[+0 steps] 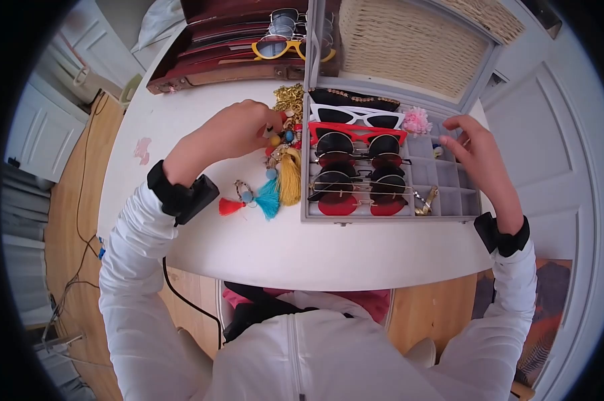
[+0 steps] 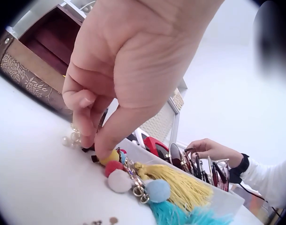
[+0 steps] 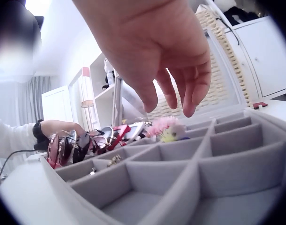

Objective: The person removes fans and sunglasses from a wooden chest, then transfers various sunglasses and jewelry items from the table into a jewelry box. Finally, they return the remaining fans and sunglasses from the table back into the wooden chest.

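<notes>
My left hand [image 1: 238,127] is over the jewellery pile, its thumb and fingertips pinching a small dark piece [image 2: 89,149] whose kind is mostly hidden. Close under the fingertips lie a yellow pompom [image 2: 110,158], a pale blue pompom [image 2: 158,191], a yellow tassel [image 1: 289,177] and a turquoise tassel [image 1: 267,199]. My right hand [image 1: 477,150] hovers with loosely bent, empty fingers over the right compartments of a grey display box [image 3: 175,166]. In the box stand several sunglasses, among them a red pair [image 1: 357,131] and a white pair [image 1: 356,115]. A pink flower [image 1: 417,121] sits beside them.
Behind the pile, a brown case [image 1: 228,75] stands open with yellow-framed glasses [image 1: 275,50] at its edge. Gold chain [image 1: 289,97] lies against the box. The raised lid [image 1: 409,47] stands at the back. A red tassel [image 1: 231,206] lies nearer the table's front edge.
</notes>
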A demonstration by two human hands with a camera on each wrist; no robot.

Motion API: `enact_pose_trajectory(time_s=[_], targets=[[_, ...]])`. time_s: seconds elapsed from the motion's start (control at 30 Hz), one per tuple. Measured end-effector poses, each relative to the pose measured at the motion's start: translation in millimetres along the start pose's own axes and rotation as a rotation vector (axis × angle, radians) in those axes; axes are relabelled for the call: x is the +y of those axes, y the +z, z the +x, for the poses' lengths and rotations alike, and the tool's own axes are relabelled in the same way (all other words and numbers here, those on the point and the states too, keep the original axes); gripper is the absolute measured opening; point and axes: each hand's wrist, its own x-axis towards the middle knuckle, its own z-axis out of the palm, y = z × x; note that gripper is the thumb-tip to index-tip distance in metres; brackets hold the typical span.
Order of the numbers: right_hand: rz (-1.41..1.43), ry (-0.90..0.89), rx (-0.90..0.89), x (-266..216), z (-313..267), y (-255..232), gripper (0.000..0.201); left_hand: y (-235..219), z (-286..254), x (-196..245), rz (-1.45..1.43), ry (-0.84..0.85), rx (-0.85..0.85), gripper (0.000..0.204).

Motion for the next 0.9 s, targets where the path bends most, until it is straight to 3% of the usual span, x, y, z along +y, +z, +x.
enact_pose_trajectory(time_s=[0.17,0.23,0.37,0.43,0.47,0.5,0.53,0.57,0.6,0.63,0.7,0.77,0.83,0.87,0.9], targets=[[0.030,-0.131,0.035,-30.2,6.6,1.5,0.023,0.2,5.5,4.2,0.095,-0.014,-0.026,0.022],[0.040,-0.288,0.020,-44.0,9.2,7.9,0.023,0.4,3.7,5.4,0.122,-0.016,-0.020,0.019],[0.115,-0.391,0.041,-76.3,11.8,18.6,0.022,-13.2,-0.6,8.2,0.060,-0.057,0.074,0.015],[0.226,-0.350,-0.021,-94.9,11.8,18.3,0.026,-33.2,0.0,20.4,0.038,-0.101,0.062,0.014],[0.231,-0.340,-0.017,-101.7,13.1,26.9,0.026,-40.5,1.0,30.9,-0.067,-0.038,0.167,0.015],[0.530,-0.233,-0.081,-107.6,17.1,36.7,0.028,-44.2,2.4,41.6,-0.176,0.024,0.277,0.016],[0.823,-0.124,-0.144,-110.3,21.2,40.9,0.029,-44.9,6.3,53.7,-0.178,0.026,0.277,0.016],[0.819,-0.124,-0.143,-111.3,25.0,39.6,0.029,-44.4,11.4,66.6,-0.188,0.138,0.336,0.018],[0.947,-0.071,-0.282,-112.7,29.3,37.3,0.031,-43.1,14.6,75.3,-0.198,0.250,0.394,0.020],[1.070,-0.015,-0.420,-113.0,33.1,35.1,0.032,-41.3,16.1,80.4,-0.200,0.254,0.398,0.020],[0.996,-0.014,-0.386,-100.5,34.0,28.7,0.030,-35.8,23.8,89.4,-0.337,0.303,0.356,0.023],[0.903,0.010,-0.338,-71.8,30.4,15.7,0.029,-28.6,25.5,77.0,-0.348,0.135,0.344,0.027],[0.644,0.000,-0.161,-31.7,28.0,0.7,0.026,-16.0,28.6,41.8,-0.105,0.080,0.428,0.029],[0.630,0.011,-0.156,-13.6,26.1,-6.8,0.026,-9.9,26.9,20.6,-0.011,0.034,0.401,0.027],[0.410,0.112,-0.179,3.1,24.9,-13.1,0.024,-4.2,27.4,7.4,0.089,-0.021,0.374,0.026]])
